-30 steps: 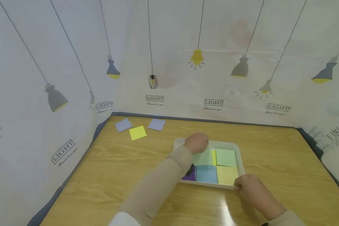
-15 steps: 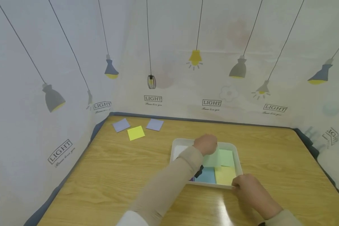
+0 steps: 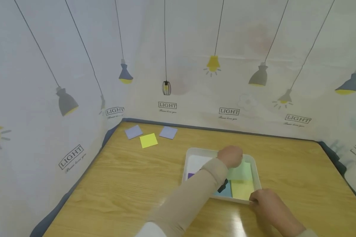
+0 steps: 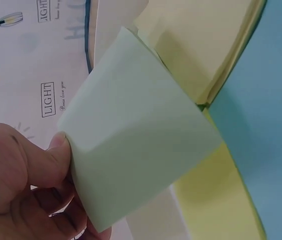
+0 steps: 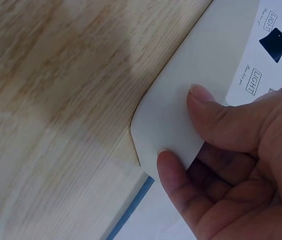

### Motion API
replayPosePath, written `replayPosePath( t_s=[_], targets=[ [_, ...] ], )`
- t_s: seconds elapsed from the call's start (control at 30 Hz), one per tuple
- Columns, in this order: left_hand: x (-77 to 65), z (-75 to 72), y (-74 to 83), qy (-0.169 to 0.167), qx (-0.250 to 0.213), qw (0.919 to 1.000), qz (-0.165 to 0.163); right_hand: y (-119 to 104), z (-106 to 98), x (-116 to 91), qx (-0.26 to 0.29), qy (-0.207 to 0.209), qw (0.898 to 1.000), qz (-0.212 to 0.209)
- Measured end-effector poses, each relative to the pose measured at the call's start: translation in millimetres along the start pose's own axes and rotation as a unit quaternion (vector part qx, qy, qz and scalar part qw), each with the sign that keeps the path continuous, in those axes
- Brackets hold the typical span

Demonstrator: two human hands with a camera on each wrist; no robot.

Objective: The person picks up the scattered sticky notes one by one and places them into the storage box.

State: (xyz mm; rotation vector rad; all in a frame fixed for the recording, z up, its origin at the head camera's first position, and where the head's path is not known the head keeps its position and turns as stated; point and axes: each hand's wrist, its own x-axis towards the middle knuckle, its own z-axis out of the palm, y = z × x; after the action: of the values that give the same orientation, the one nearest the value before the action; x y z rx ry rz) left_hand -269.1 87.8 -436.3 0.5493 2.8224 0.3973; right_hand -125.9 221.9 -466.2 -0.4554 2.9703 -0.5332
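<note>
In the left wrist view my left hand (image 4: 26,185) pinches a pale green sticky note (image 4: 141,130) by its edge, thumb on one face. The head view has this hand (image 3: 230,156) over the right half of a shallow white tray (image 3: 195,161). Beneath lie a pale yellow sticky-note pad (image 3: 242,190), a blue pad (image 3: 227,193) and a purple pad (image 3: 191,175), partly covered by the sleeve. A bright yellow one (image 4: 215,195) shows beside the blue in the left wrist view. My right hand (image 3: 270,205) grips the tray's near right corner (image 5: 165,120).
At the table's far left lie a bright yellow sticky note (image 3: 148,140) and two lilac ones (image 3: 133,132). A wall sheet (image 3: 195,82) printed with lamps stands behind the wooden table (image 3: 121,177).
My left hand has carried the pale green note to the right across the tray. The right hand keeps its hold on the corner. The head view has shifted slightly.
</note>
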Motion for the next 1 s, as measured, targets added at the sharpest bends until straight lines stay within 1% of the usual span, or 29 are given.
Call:
replayPosePath(
  t_s=[0.13, 0.23, 0.33, 0.47, 0.53, 0.67, 0.83, 0.93, 1.0],
  targets=[
    [-2.2, 2.0, 9.3, 0.004, 0.006, 0.9999, -0.01, -0.1, -0.3, -3.5, 0.001, -0.001, 1.0, 0.005],
    [-0.9, 4.0, 13.2, 0.004, 0.009, 0.9998, -0.018, -0.9, -0.8, -5.5, 0.003, 0.001, 1.0, 0.009],
    [2.8, 5.7, 14.3, 0.0, 0.02, 0.9995, -0.023, -1.1, -1.1, -5.9, 0.002, 0.006, 1.0, 0.0],
    [7.8, 6.7, 14.7, -0.004, 0.036, 0.9992, -0.019, -1.5, -1.5, -5.2, 0.0, 0.019, 1.0, -0.017],
    [9.4, 6.9, 15.6, 0.002, 0.046, 0.9989, -0.011, -1.4, -2.0, -5.0, -0.003, 0.024, 0.999, -0.023],
    [10.9, 8.2, 19.3, 0.025, 0.062, 0.9978, -0.003, -0.1, -2.4, -4.8, -0.007, 0.027, 0.999, -0.031],
    [13.6, 14.0, 22.3, 0.051, 0.084, 0.9951, -0.011, 0.9, -0.4, -4.2, -0.008, 0.028, 0.999, -0.038],
    [16.8, 17.2, 24.5, 0.055, 0.088, 0.9945, -0.012, 1.4, 0.6, -4.1, -0.009, 0.03, 0.999, -0.034],
    [18.5, 18.6, 26.0, 0.051, 0.08, 0.9954, -0.016, 1.6, 1.1, -3.7, -0.008, 0.029, 0.999, -0.026]
  ],
)
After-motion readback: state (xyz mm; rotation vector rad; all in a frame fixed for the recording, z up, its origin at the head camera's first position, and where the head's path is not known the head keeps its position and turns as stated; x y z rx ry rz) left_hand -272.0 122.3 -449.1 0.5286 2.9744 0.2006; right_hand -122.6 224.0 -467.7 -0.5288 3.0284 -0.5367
